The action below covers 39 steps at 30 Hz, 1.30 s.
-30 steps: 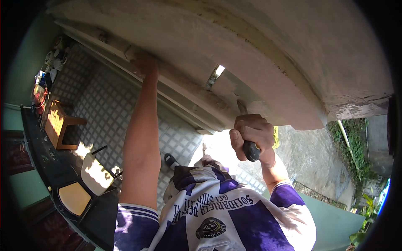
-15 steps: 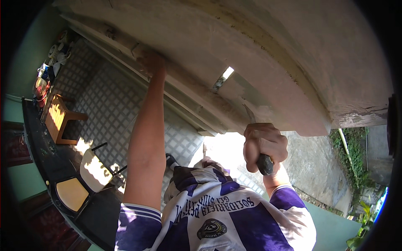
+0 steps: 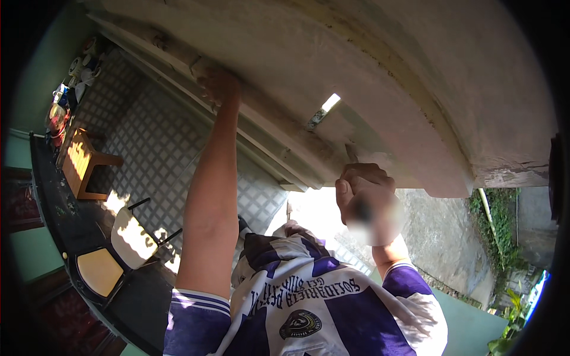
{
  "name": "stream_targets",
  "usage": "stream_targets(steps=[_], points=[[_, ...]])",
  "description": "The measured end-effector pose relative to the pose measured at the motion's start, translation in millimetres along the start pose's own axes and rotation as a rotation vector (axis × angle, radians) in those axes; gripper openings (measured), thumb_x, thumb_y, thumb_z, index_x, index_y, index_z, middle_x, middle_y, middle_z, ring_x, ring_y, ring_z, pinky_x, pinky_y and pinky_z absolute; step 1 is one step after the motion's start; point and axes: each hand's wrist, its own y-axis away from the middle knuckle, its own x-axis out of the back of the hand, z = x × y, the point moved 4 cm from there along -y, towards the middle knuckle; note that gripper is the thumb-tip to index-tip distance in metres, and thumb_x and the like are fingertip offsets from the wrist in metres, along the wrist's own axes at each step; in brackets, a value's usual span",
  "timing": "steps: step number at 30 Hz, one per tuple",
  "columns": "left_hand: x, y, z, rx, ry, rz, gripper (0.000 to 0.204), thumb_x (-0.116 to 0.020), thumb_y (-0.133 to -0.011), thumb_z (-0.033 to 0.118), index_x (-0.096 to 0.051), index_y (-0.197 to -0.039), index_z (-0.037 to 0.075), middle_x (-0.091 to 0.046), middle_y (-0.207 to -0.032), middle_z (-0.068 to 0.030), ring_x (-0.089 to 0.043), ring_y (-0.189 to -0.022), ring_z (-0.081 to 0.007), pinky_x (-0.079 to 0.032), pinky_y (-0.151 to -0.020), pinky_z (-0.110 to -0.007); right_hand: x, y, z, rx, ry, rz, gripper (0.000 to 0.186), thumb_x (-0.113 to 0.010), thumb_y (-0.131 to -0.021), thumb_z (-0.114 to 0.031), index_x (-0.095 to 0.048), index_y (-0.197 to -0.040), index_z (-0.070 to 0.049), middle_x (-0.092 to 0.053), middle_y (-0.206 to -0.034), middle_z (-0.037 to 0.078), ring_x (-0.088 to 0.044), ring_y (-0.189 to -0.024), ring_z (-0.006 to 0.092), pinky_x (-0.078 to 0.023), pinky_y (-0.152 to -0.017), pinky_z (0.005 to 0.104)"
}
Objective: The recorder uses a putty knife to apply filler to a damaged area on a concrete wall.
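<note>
Overhead in the head view is a painted concrete surface with a ledge and a narrow opening through which light shows. My left hand is raised to the ledge, fingers curled against its edge in shadow. My right hand is closed round the dark handle of a flat-bladed tool, partly smeared in the picture. The thin metal blade touches the surface below and right of the opening. My forearms and striped shirt fill the lower middle.
At left stand a wooden stool, a white-seated chair and a tan-seated chair, beside piled items. Below is a tiled floor. At right are sunlit concrete ground, climbing plants and a low green wall.
My right hand and the tool dropped rightward, then rose slightly up and left. My left hand stays on the ledge, appearing a little farther right as the whole view shifts.
</note>
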Motion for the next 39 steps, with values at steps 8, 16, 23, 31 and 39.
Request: stream_targets(steps=[8,16,23,31,39], points=[[1,-8,-3,-0.018,-0.031,0.116,0.064,-0.032,-0.098,0.054,-0.033,-0.138,0.005,-0.044,-0.127,-0.0311,-0.049,-0.118,-0.0489,-0.048,-0.089,-0.058,1,-10,-13,0.021,-0.014,-0.038,0.028,-0.061,-0.075,0.01,-0.045,-0.058,-0.005,-0.042,-0.05,0.006,-0.044,-0.038,0.0193,-0.035,-0.039,0.0315],[12,28,25,0.05,0.012,-0.056,0.063,-0.033,-0.098,0.053,-0.032,-0.139,0.005,-0.044,-0.125,-0.0317,-0.054,-0.113,-0.0475,-0.05,-0.086,-0.056,7,-3,-21,-0.047,-0.152,0.034,0.03,-0.059,-0.076,0.01,-0.043,-0.056,-0.005,-0.042,-0.049,0.005,-0.041,-0.037,0.0193,-0.033,-0.038,0.031],[8,5,-1,-0.014,-0.066,0.099,0.061,-0.033,-0.098,0.052,-0.032,-0.139,0.006,-0.045,-0.125,-0.0318,-0.054,-0.113,-0.0474,-0.051,-0.085,-0.056,2,-11,-8,-0.014,-0.094,0.017,0.032,-0.06,-0.078,0.008,-0.041,-0.055,-0.005,-0.042,-0.049,0.006,-0.044,-0.038,0.0205,-0.034,-0.039,0.0307],[-5,1,3,-0.06,-0.083,0.115,0.063,-0.034,-0.098,0.053,-0.032,-0.14,0.006,-0.046,-0.124,-0.0316,-0.055,-0.112,-0.0468,-0.051,-0.086,-0.054,-6,-7,1,-0.034,0.02,-0.052,0.032,-0.06,-0.078,0.007,-0.042,-0.055,-0.006,-0.04,-0.049,0.004,-0.043,-0.039,0.0195,-0.034,-0.039,0.0301],[10,45,38,0.049,0.007,-0.038,0.062,-0.033,-0.099,0.052,-0.031,-0.14,0.006,-0.045,-0.124,-0.0322,-0.055,-0.112,-0.0465,-0.051,-0.086,-0.055,6,-9,-10,-0.046,-0.013,-0.008,0.028,-0.057,-0.076,0.009,-0.043,-0.056,-0.005,-0.043,-0.05,0.005,-0.044,-0.039,0.0195,-0.035,-0.039,0.0304]])
